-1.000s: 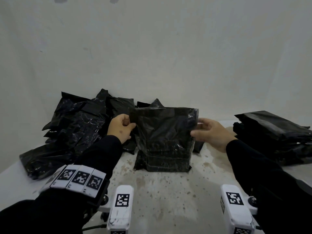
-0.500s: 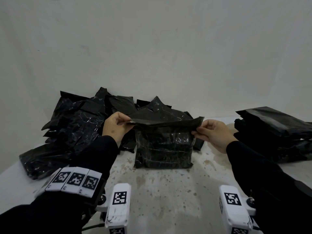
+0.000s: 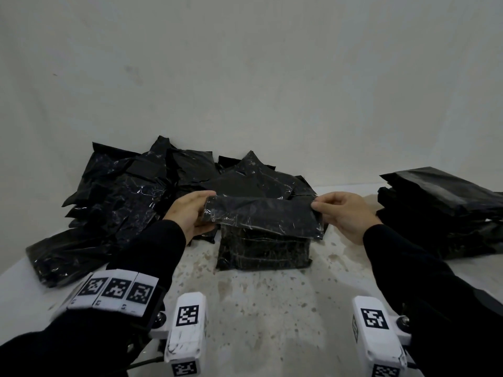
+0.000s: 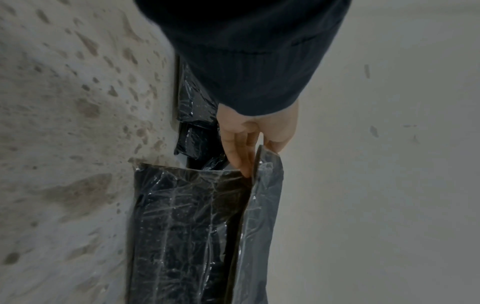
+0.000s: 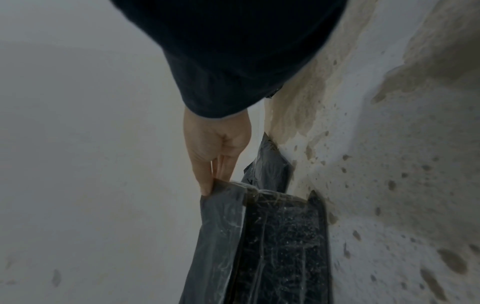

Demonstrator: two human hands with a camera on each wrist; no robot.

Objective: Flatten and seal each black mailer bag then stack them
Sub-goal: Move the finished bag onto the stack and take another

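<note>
black sleeves (image 3: 152,257), white tagged wrist cameras (image 3: 187,327)

A stained, speckled white tabletop (image 3: 261,308) (brownish blotches) meets a plain wall (image 3: 245,77).

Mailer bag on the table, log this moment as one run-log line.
step: sealing | mailer bag: on table, flap folding forward | left hand: pinches flap end | right hand: pinches other end | stack: right

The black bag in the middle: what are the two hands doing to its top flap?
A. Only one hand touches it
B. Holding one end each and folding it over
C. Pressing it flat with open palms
B: the left hand and right hand each pinch one end of the flap, which is bent forward over the bag.
</note>
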